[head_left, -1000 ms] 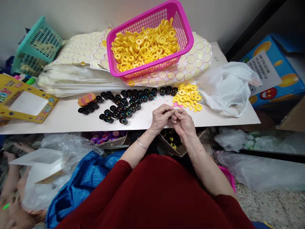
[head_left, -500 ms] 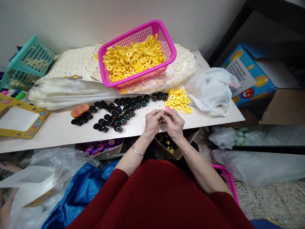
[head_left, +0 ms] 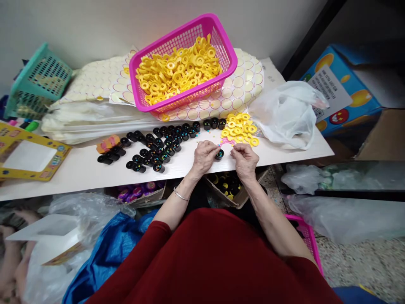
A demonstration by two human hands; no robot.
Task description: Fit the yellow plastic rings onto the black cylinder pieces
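My left hand [head_left: 205,157] is closed on a small black cup [head_left: 219,154] holding coloured beads, near the front edge of the white table [head_left: 79,169]. My right hand [head_left: 244,158] is pinched just to the right of the cup, and what it holds is too small to name. A loose pile of yellow rings [head_left: 239,128] lies just beyond my right hand. Rows of black cups [head_left: 158,143] stand to the left of my left hand. A pink basket [head_left: 221,46] full of yellow rings rests further back on sheets printed with circles.
A white plastic bag [head_left: 284,114] lies at the table's right end. A teal basket [head_left: 34,84] and a yellow card frame [head_left: 28,156] sit at the left. Boxes of parts [head_left: 228,185] stand under the table edge. Blue and clear bags lie on the floor.
My hands have drawn apart. The left one now shows the black cup, and the right has shifted a little to the right. The camera tilted slightly.
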